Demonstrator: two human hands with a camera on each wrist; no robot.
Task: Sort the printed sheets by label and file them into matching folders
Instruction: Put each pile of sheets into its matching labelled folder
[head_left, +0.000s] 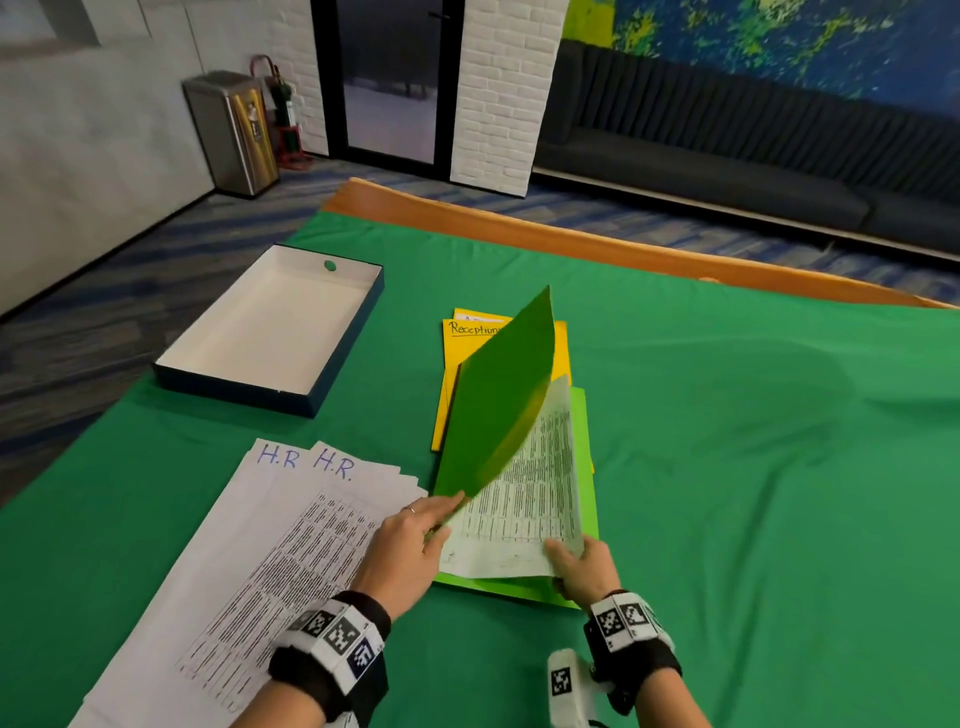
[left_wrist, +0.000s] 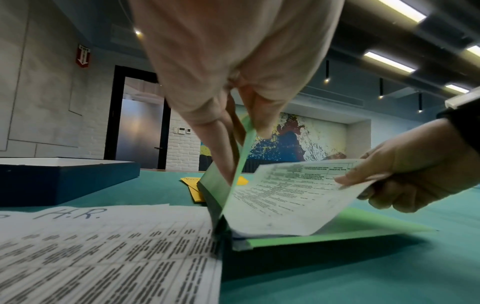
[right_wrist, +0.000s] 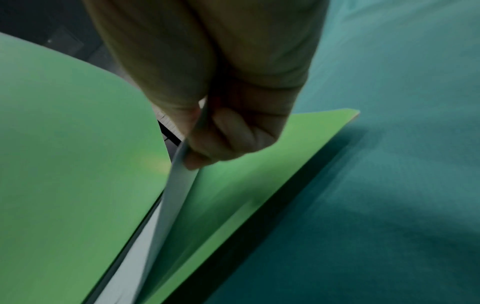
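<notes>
A green folder (head_left: 498, 395) lies open at the middle of the table, its front cover lifted and curved upward. My left hand (head_left: 410, 540) pinches the near edge of that cover (left_wrist: 242, 152) between thumb and fingers. A printed sheet (head_left: 524, 499) arches inside the folder. My right hand (head_left: 582, 566) pinches its near corner, thumb on top, as the left wrist view shows on the sheet (left_wrist: 293, 195). In the right wrist view the sheet's edge (right_wrist: 179, 185) stands between the lifted cover (right_wrist: 78, 154) and the back cover (right_wrist: 259, 174).
Fanned printed sheets marked H.R. (head_left: 270, 545) lie at the left front. Yellow folders (head_left: 467, 338), one labelled Reception, lie behind the green one. An open dark blue box (head_left: 270, 327) with a white inside sits at the back left. Green cloth (head_left: 753, 467) covers the table.
</notes>
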